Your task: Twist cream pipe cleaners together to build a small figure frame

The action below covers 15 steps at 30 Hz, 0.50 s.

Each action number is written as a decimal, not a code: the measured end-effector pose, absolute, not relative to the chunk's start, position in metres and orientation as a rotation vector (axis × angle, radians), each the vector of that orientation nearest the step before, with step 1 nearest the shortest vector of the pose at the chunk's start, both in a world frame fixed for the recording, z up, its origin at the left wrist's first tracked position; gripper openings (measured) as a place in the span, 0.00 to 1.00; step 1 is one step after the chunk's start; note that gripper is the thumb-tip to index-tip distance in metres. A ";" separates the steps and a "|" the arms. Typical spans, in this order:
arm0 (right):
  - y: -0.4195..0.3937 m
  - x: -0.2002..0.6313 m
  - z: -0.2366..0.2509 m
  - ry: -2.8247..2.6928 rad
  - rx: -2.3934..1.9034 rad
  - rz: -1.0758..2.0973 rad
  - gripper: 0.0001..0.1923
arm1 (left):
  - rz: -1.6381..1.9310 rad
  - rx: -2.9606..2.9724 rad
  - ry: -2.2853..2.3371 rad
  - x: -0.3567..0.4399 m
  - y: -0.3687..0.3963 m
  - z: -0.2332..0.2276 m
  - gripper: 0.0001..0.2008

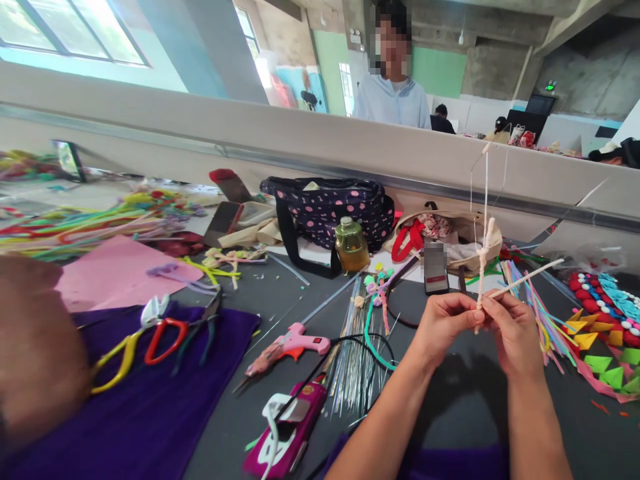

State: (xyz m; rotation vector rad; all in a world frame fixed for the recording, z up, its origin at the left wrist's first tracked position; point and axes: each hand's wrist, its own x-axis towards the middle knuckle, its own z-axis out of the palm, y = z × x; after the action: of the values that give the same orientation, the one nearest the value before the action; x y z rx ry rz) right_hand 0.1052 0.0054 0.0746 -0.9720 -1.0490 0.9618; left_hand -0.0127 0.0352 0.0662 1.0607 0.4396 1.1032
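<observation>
My left hand [443, 320] and my right hand [513, 330] meet at the middle right, both pinching the base of a white pipe-cleaner figure [484, 257]. It stands upright between my fingertips, with a knotted middle and thin wire ends reaching up. One white stem [530, 275] sticks out to the right from my right hand. Below my hands lies the dark grey table [460, 393].
A pink glue gun [295, 343], a bundle of thin wires [353, 353], scissors and pliers [160, 333] on purple cloth lie to the left. A dotted bag [325, 210], a small bottle [351, 245], coloured pipe cleaners and pompoms [600, 300] surround them. A person stands behind the partition [300, 143].
</observation>
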 end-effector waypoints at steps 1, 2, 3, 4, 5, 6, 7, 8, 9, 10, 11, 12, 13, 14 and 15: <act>0.005 0.105 0.075 -1.057 -0.976 0.965 0.09 | 1.095 1.051 0.437 -0.013 0.035 0.067 0.14; 0.004 0.104 0.076 -1.067 -0.993 0.942 0.09 | 1.094 1.043 0.442 -0.013 0.035 0.067 0.14; 0.003 0.104 0.076 -1.082 -1.025 0.893 0.09 | 1.100 1.037 0.456 -0.013 0.034 0.068 0.14; 0.003 0.104 0.076 -1.098 -1.068 0.816 0.09 | 1.113 1.033 0.477 -0.012 0.034 0.068 0.14; 0.003 0.104 0.076 -1.117 -1.115 0.718 0.09 | 1.130 1.031 0.502 -0.012 0.034 0.067 0.14; 0.002 0.104 0.076 -1.139 -1.159 0.612 0.09 | 1.146 1.031 0.528 -0.011 0.034 0.067 0.14; 0.002 0.104 0.075 -1.165 -1.191 0.512 0.08 | 1.162 1.034 0.552 -0.010 0.034 0.067 0.14; 0.002 0.104 0.074 -1.194 -1.210 0.429 0.08 | 1.178 1.040 0.575 -0.009 0.034 0.066 0.15; 0.002 0.105 0.074 -1.223 -1.220 0.371 0.08 | 1.194 1.052 0.595 -0.008 0.034 0.066 0.15; 0.002 0.105 0.073 -1.248 -1.227 0.335 0.08 | 1.208 1.066 0.612 -0.008 0.034 0.065 0.16; 0.002 0.105 0.073 -1.268 -1.233 0.316 0.08 | 1.222 1.081 0.626 -0.007 0.034 0.065 0.17; 0.002 0.106 0.073 -1.279 -1.239 0.307 0.08 | 1.233 1.094 0.635 -0.007 0.034 0.064 0.17; 0.002 0.106 0.073 -1.283 -1.243 0.303 0.08 | 1.237 1.102 0.637 -0.007 0.034 0.064 0.17; 0.002 0.106 0.074 -1.281 -1.242 0.310 0.08 | 1.234 1.105 0.630 -0.008 0.034 0.064 0.17; 0.002 0.106 0.074 -1.269 -1.234 0.336 0.08 | 1.226 1.105 0.616 -0.008 0.034 0.064 0.17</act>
State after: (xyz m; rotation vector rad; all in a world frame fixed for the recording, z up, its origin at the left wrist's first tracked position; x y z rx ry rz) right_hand 0.1061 0.0017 0.0742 -1.2341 -1.2693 0.3357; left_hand -0.0083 0.0344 0.0641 1.1054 0.6164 1.2256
